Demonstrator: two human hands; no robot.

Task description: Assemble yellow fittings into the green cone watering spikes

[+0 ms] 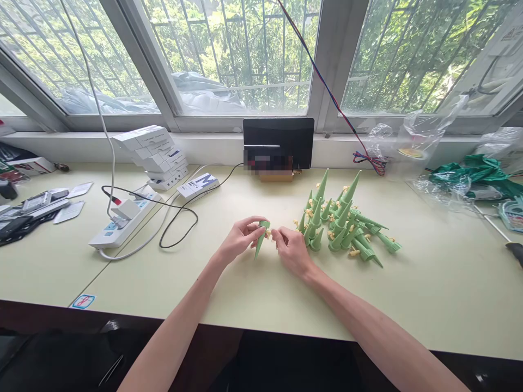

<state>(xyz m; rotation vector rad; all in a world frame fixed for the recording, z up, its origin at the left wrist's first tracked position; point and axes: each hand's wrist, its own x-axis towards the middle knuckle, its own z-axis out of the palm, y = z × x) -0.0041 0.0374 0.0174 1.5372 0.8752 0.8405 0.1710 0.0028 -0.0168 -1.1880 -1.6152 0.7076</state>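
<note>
My left hand (pixel 240 239) grips a green plant watering spike (pixel 259 248) near its wide end, with its tip pointing down toward the table. A small yellow valve (pixel 268 233) sticks out of the spike's side. The fingers of my right hand (pixel 293 251) are closed in a pinch at the outer end of that valve. To the right of my hands is a group of similar green spikes (pixel 342 213), most with yellow valves. Several stand upright on their wide ends, and others lie on their sides at the right.
A tablet (pixel 280 136) leans by the window. White boxes (pixel 153 149) and a power strip (pixel 126 220) with cables are at the left, near phones (pixel 36 209). Clear plastic and a green bag (pixel 478 174) lie at the right, beside a screwdriver (pixel 515 250).
</note>
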